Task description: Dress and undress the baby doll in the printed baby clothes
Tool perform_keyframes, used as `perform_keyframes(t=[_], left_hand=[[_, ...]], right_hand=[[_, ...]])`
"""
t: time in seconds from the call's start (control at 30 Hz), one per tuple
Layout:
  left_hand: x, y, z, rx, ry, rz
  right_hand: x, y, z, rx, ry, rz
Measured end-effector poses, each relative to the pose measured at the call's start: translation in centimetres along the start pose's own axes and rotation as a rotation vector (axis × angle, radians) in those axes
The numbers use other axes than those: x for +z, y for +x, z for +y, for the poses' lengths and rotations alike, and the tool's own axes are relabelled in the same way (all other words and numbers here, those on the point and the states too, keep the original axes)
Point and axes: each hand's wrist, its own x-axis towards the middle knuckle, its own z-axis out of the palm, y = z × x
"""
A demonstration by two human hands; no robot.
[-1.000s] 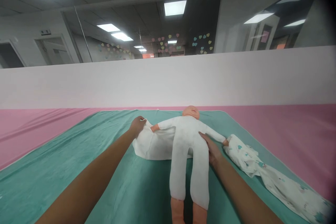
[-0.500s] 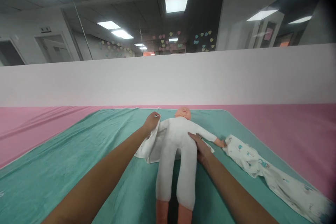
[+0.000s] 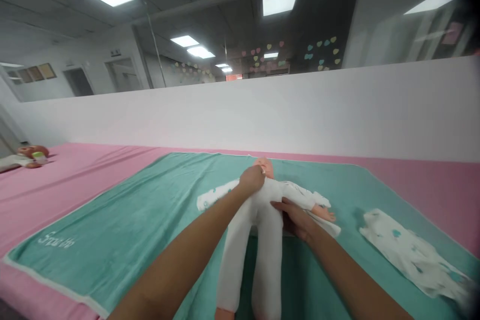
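A baby doll in a white sleepsuit (image 3: 258, 210) lies on its back, with a peach head (image 3: 264, 167) and peach hands. My left hand (image 3: 252, 179) grips the doll's upper chest and shoulder by the neck. My right hand (image 3: 294, 219) rests on the doll's middle with its fingers apart. Beneath the doll, a white printed cloth (image 3: 215, 196) spreads out to both sides. A second white cloth with teal print (image 3: 408, 252) lies apart on the right. Both lie on a teal towel (image 3: 131, 200).
The towel rests on a pink mattress (image 3: 82, 175), bounded at the back by a white partition (image 3: 240, 115). Another doll with a cloth (image 3: 32, 156) lies at the far left of the pink surface.
My left hand has left the cloth edge and now holds the doll's chest. The cloth under the doll lies flatter, and the view has swung left.
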Motion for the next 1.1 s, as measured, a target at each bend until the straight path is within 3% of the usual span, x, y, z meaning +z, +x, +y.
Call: perform_keyframes(t=[0.1, 0.2, 0.33, 0.43, 0.5, 0.67, 0.83, 0.87, 1.0, 1.03, 1.1], left_hand=[[-0.6, -2.7, -1.6, -0.028, 0.105, -0.015], [-1.9, -5.9, -3.6, -0.067, 0.244, 0.008], [-3.9, -9.3, -5.0, -0.146, 0.402, -0.066], [-4.8, -10.0, -4.2, -0.092, 0.387, -0.034], [-5.0, -9.9, -3.1, -0.083, 0.278, -0.013], [-4.8, -9.4, -2.0, 0.126, 0.131, -0.066], [-4.9, -10.2, -2.6, -0.120, -0.145, -0.139], [-5.1, -10.7, -2.0, -0.105, -0.230, -0.203], [-6.4, -11.7, 1.4, 0.118, -0.431, -0.703], [-6.4, -11.4, 2.1, 0.162, -0.412, -0.705], [-5.6, -9.8, 3.0, 0.214, -0.289, -0.513]], right_hand=[[-0.1, 0.2, 0.3, 0.038, -0.018, 0.009], [-0.5, 1.0, 0.9, 0.073, -0.062, 0.121], [-0.3, 1.4, 1.5, 0.038, -0.047, 0.245], [-0.2, 1.2, 2.1, -0.023, -0.059, 0.239], [-0.4, 1.3, 2.5, 0.023, -0.062, 0.325], [-1.2, 1.2, 3.0, -0.171, -0.076, 0.278], [-1.1, 1.1, 3.3, -0.162, -0.146, 0.272], [-1.1, 1.1, 3.3, -0.188, -0.174, 0.261], [-1.1, 1.5, 2.8, -0.344, -0.375, 0.268], [-1.4, 1.6, 2.6, -0.390, -0.460, 0.254], [-2.1, 1.8, 2.1, -0.474, -0.610, 0.189]])
